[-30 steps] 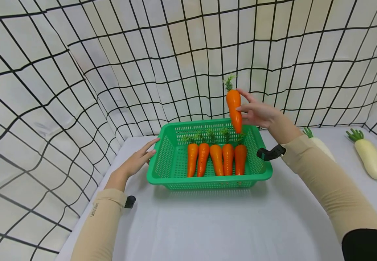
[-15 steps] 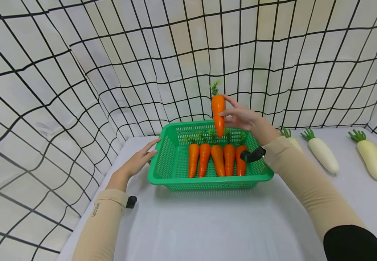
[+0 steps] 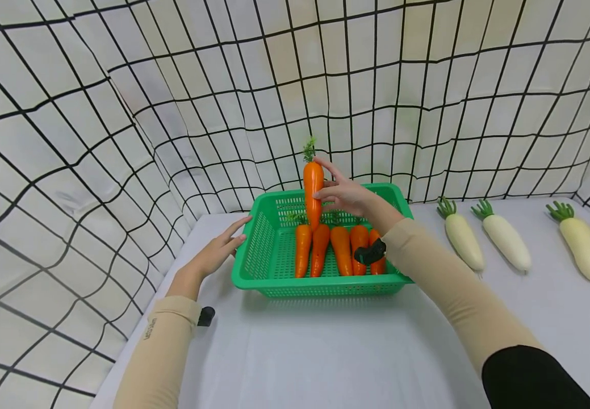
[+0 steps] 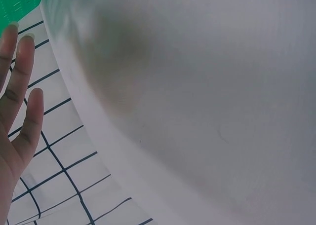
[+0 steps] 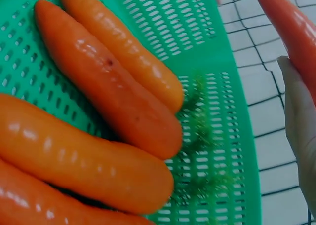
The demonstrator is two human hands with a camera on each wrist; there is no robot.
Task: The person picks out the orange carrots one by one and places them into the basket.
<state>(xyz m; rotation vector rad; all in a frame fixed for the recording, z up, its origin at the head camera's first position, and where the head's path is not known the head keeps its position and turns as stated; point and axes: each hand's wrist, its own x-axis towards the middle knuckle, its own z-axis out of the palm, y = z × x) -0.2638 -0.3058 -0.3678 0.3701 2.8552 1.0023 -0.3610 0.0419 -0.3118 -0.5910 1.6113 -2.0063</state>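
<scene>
An orange carrot (image 3: 313,184) with a green leafy top hangs tip-down above the green basket (image 3: 325,282), pinched by my right hand (image 3: 344,196). Below it, several carrots (image 3: 342,253) lie side by side in the basket, tips toward me; the right forearm and wrist strap partly cover the rightmost ones. My left hand (image 3: 218,250) rests with extended fingers at the basket's left rim. In the left wrist view the fingers (image 4: 19,77) are straight, near the basket's green wall (image 4: 17,5). The right wrist view shows the held carrot (image 5: 296,37) at its right edge, beyond the rim.
To the right of the basket, three white radishes (image 3: 506,242) with green tops lie on the white-covered table (image 3: 325,352). A black grid with white sheeting (image 3: 376,102) stands behind and along the left side.
My right hand has carried the carrot leftward and lower, from the basket's back right corner to above the left carrots in the row. The left hand stays at the rim.
</scene>
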